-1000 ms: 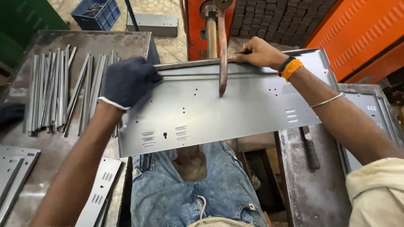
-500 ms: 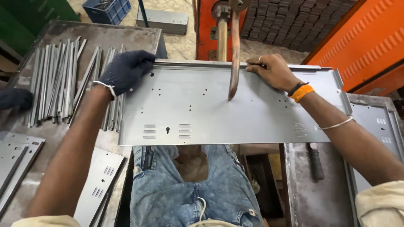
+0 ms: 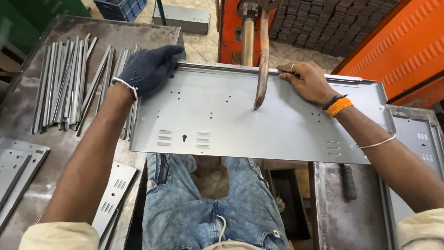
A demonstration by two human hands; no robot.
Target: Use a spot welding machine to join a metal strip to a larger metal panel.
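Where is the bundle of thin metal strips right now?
Head view, left side: the metal strips lie on the grey table, beside the gloved left hand.
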